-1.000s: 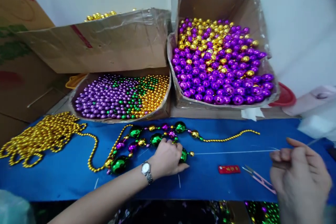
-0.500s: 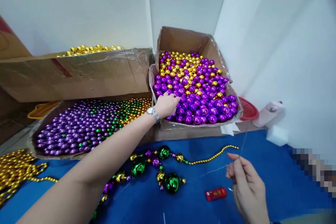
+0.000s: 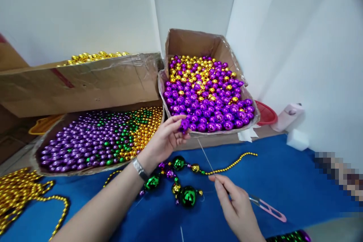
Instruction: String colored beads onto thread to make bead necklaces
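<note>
Left hand (image 3: 164, 141) back from box (image 3: 195, 43), now pinching purple bead (image 3: 185, 124); right hand (image 3: 235, 204) pinching thread (image 3: 205, 157), aimed at bead.

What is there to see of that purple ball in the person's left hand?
The purple bead is a small round ball with a shiny, metallic-looking surface that catches the light. The left hand pinches it at the fingertips, raised above the blue mat, just in front of the cardboard box heaped with the same purple beads and gold ones. A thin wire slants up towards it from the right hand; whether the wire touches it cannot be told.
</note>
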Motion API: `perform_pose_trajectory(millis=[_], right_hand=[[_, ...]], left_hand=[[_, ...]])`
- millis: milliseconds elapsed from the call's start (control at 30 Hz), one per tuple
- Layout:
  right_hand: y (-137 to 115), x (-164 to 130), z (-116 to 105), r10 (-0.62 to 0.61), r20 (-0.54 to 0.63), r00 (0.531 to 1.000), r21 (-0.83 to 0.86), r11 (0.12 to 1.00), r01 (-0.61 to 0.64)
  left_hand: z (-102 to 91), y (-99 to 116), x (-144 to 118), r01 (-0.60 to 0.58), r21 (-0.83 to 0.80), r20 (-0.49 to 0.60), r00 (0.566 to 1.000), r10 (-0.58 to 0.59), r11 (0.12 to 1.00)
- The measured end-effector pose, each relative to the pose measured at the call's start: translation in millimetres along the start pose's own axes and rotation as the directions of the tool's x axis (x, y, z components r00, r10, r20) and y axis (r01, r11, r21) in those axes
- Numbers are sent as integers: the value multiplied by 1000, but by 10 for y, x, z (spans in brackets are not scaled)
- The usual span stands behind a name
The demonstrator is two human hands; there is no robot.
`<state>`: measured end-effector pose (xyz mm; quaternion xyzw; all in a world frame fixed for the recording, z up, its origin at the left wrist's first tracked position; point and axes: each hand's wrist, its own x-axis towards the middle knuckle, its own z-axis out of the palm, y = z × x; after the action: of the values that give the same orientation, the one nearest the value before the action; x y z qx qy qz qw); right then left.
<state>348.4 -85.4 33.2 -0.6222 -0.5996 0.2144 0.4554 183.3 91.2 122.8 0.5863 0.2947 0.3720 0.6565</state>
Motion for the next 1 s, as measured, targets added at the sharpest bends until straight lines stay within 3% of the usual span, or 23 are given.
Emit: perform_pose_trajectory(millis=[67,133,233,367,500,733,1000], right_hand=[[-19,-17,52,-66,21,998,-35,997,67],[-33,-36,99,-125,47,991,-51,991,127],[-37,-64,150,-187,66,980,-71,979,192],[-16,-77,170,-204,46,978,-109,972,208],[2,-64,177,-227,46,973,-141,963,231],[44,-69,188,-266,97,959,-216,935,281],[183,-80,92,-384,109,917,-465,796,388]], left_hand=[[-11,-145,-205,128,-201,-26,990,-136,971],[-28,-271,-337,188,-285,-57,975,-213,940],[-60,-376,-443,156,-281,-87,978,-187,947],[-123,-393,-532,-4,-15,-90,996,3,1000],[-186,-383,-604,-106,254,-17,993,115,961],[-263,-394,-647,-150,373,-1,987,162,916],[-386,-351,-668,-259,560,66,961,269,787]])
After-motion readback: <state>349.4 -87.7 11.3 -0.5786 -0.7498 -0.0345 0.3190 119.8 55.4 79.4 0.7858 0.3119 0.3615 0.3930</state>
